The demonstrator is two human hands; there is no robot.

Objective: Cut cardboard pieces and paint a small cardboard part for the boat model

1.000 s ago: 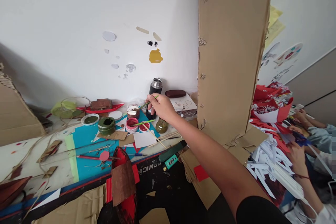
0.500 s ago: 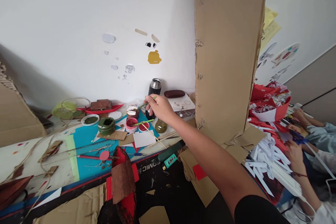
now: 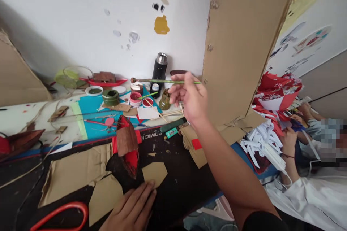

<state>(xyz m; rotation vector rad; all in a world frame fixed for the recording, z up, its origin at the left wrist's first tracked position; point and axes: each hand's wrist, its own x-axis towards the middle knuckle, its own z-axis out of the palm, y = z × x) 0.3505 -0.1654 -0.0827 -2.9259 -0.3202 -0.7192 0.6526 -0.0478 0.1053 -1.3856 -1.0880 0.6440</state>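
Observation:
My right hand (image 3: 194, 103) is closed around the green handle of a paintbrush (image 3: 159, 81), held level in the air, its brown-coated tip pointing left. Below the tip stands a brown paint jar (image 3: 137, 88) with white on top. A pink paint jar (image 3: 132, 98) and a green paint jar (image 3: 110, 98) stand nearby. My left hand (image 3: 135, 207) lies flat with fingers stretched, the fingertips at the lower edge of a cut cardboard piece (image 3: 155, 171). Another cardboard piece (image 3: 104, 196) lies left of it. A red boat model with a brown roof (image 3: 128, 140) rests just beyond.
A black thermos (image 3: 159, 68) stands by the wall. Red-handled scissors (image 3: 81, 207) lie at the front left. An upright cardboard panel (image 3: 244, 43) stands to the right; past it are white paper strips (image 3: 261, 142) and another person's hands (image 3: 288, 142).
My right hand has lifted the paintbrush off the brown jar and moved right, towards me. My left hand has come into view at the bottom. The view has tilted down.

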